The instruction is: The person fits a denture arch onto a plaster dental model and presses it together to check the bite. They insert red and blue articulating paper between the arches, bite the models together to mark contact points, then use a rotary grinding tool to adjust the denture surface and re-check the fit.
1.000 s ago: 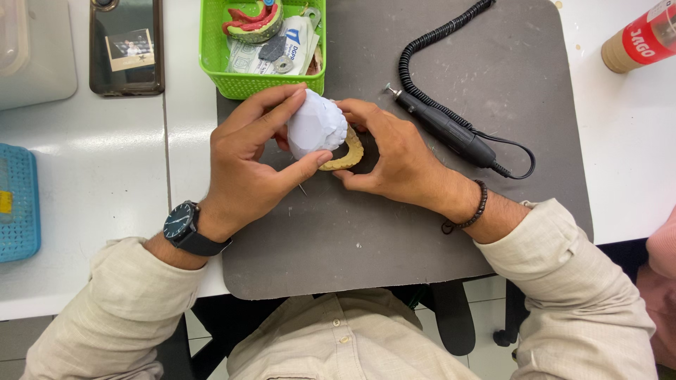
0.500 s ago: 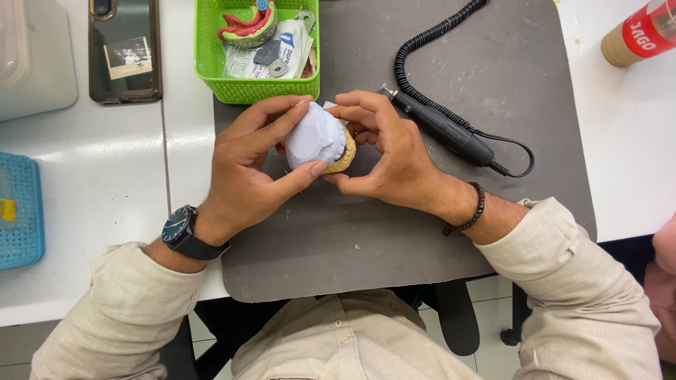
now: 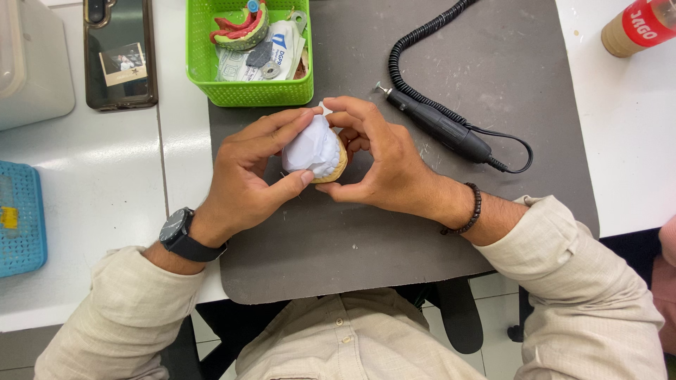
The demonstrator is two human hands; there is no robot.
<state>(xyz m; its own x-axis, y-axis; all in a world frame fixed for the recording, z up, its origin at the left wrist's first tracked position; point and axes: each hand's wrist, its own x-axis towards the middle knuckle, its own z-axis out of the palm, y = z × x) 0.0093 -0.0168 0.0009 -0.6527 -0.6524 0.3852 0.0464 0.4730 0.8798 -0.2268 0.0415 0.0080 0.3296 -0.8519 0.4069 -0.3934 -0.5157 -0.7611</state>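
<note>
Head view, looking straight down at a white surface (image 3: 105, 183) with a dark grey mat (image 3: 394, 232) laid over its middle. At the far left edge sits a blue perforated tray (image 3: 21, 218), and above it, toward the far left corner, a pale grey box (image 3: 32, 63). Just right of the box lies a dark phone (image 3: 118, 53), face up. Next along the far edge stands a green basket (image 3: 211, 77), straddling the mat's left border; it holds a red and green dental model (image 3: 239, 28), small packets and a few metal pieces. Below the basket, over the middle of the mat, the left hand (image 3: 246, 176), with a black watch (image 3: 179, 236) on its wrist, curls its thumb and fingers around a white plaster cast (image 3: 313, 148) seated on a tan base (image 3: 339, 160). The right hand (image 3: 384, 162) meets it from the other side, fingers bent over the top and thumb beneath, so both hands pinch the cast between them, lifted slightly above the mat as far as can be told. A dark bead bracelet (image 3: 468, 211) circles the right wrist. Beyond the right hand lies a black rotary handpiece (image 3: 440, 127) with its coiled cord (image 3: 422, 35) running to the far edge. A red-labelled bottle (image 3: 641, 24) lies near the far right corner.
</note>
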